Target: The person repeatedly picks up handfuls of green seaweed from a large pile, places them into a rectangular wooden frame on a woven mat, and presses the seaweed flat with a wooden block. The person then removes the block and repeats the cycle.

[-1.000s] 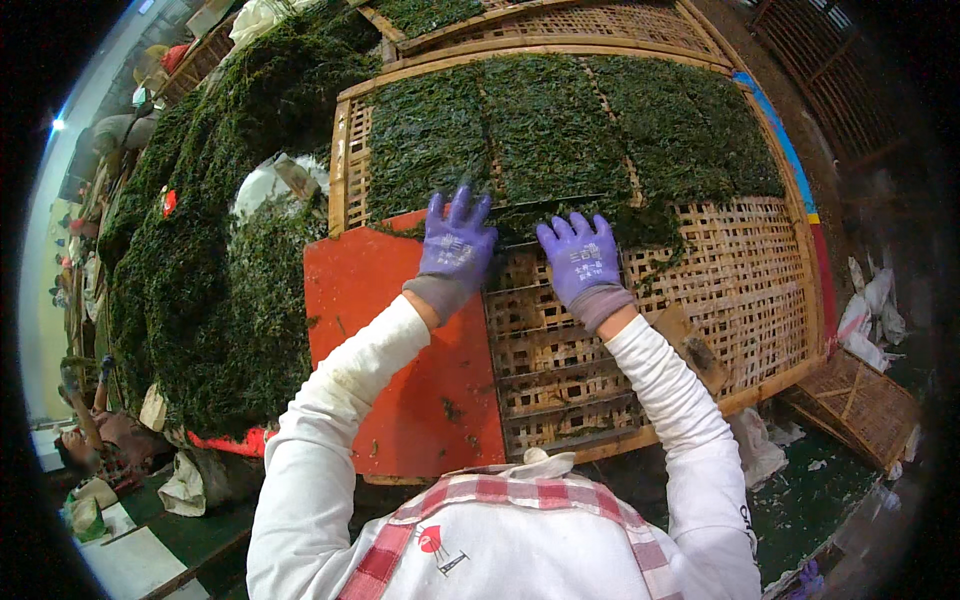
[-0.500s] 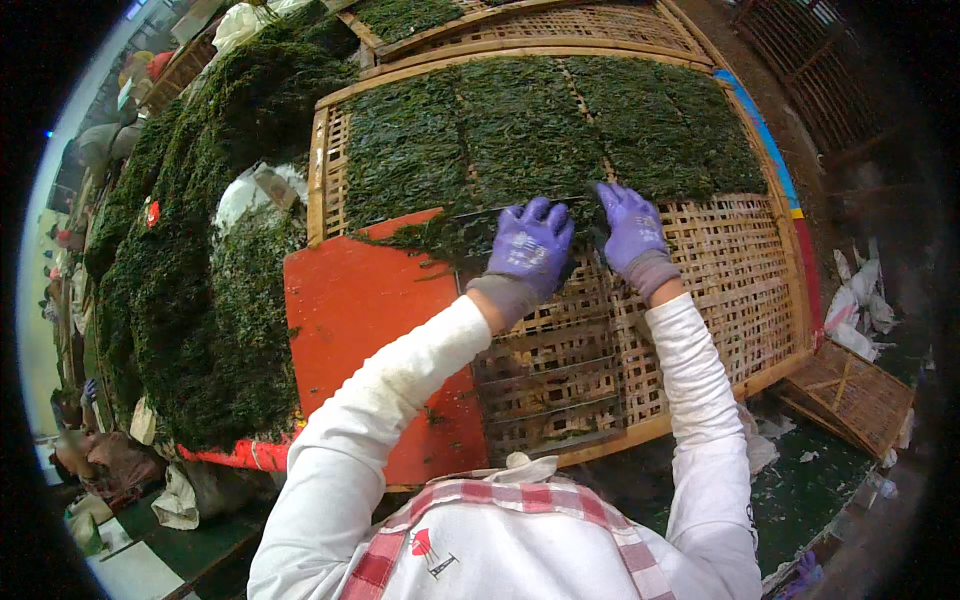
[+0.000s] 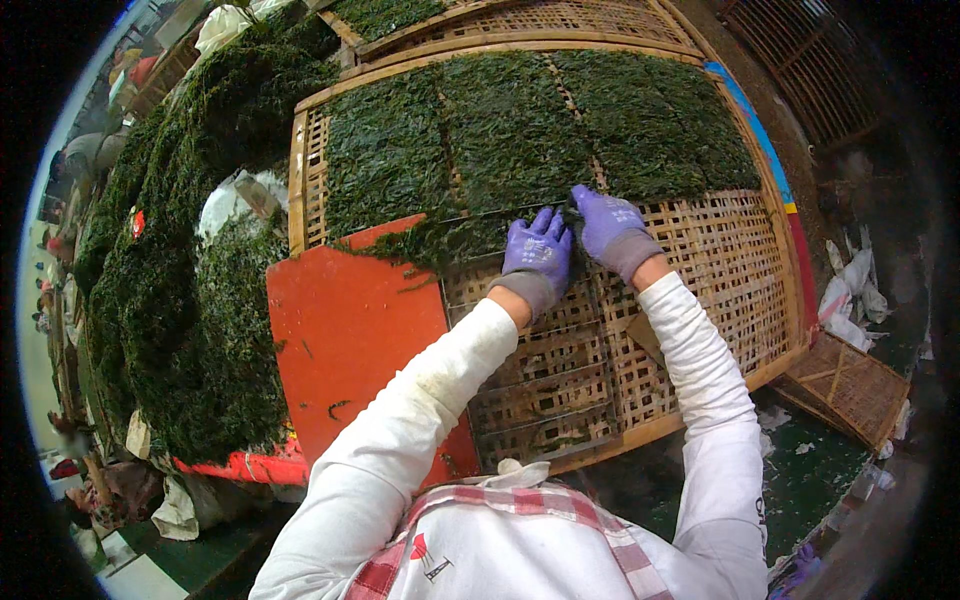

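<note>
Dark green seaweed (image 3: 515, 130) lies in flat, side-by-side sheets over the far part of a wood-edged woven bamboo rack (image 3: 720, 250). A thin dark-barred frame (image 3: 545, 385) rests on the rack's near left part. In a purple glove, my left hand (image 3: 537, 250) has its fingers stretched onto a loose seaweed strip at the frame's far end. My right hand (image 3: 610, 230), gloved alike, is just beside it, fingers bent together around a bit of dark seaweed; its fingertips are partly hidden. Left of the frame lies an orange-red board (image 3: 350, 330), with seaweed strands along its far edge.
A large heap of wet seaweed (image 3: 150, 300) stands left of the rack, with a whitish container (image 3: 240, 205) sunk in it. Another rack (image 3: 560, 25) lies beyond. A small woven panel (image 3: 845, 385) leans at the right, near white plastic sacks (image 3: 855, 290).
My right hand has moved left and turned inward, closer to my left hand. My left hand has shifted slightly nearer to me. The view has moved a little.
</note>
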A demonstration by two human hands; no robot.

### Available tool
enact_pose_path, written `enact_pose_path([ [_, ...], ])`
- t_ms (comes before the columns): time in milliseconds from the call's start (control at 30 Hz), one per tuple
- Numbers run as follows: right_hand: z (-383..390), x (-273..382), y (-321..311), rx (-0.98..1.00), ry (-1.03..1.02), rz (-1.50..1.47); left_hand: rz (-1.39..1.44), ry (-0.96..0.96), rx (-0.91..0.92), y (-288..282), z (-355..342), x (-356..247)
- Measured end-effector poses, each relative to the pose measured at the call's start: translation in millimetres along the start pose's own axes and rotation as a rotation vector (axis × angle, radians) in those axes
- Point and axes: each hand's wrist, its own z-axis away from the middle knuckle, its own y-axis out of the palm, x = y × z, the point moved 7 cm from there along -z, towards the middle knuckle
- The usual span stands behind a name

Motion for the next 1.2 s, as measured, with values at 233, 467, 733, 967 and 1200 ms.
enact_pose_path([
  [233, -10, 88, -13, 0.093, -0.134, 0.090, 0.120, -0.047, 0.085, 9, 4, -1],
  [467, -9, 174, 7, 0.106, -0.267, 0.212, 0.085, -0.192, -0.027, 30, -8, 13],
  [733, 68, 102, -15, -0.449, -0.475, -0.134, -0.035, 0.224, -0.722, -51, 39, -15],
  [967, 57, 14, 48, -0.081, -0.188, 0.201, 0.244, 0.150, -0.142, -33, 49, 22],
  [1200, 44, 35, 48, -0.080, -0.146, 0.282, 0.064, -0.033, -0.558, -34, 95, 100],
])
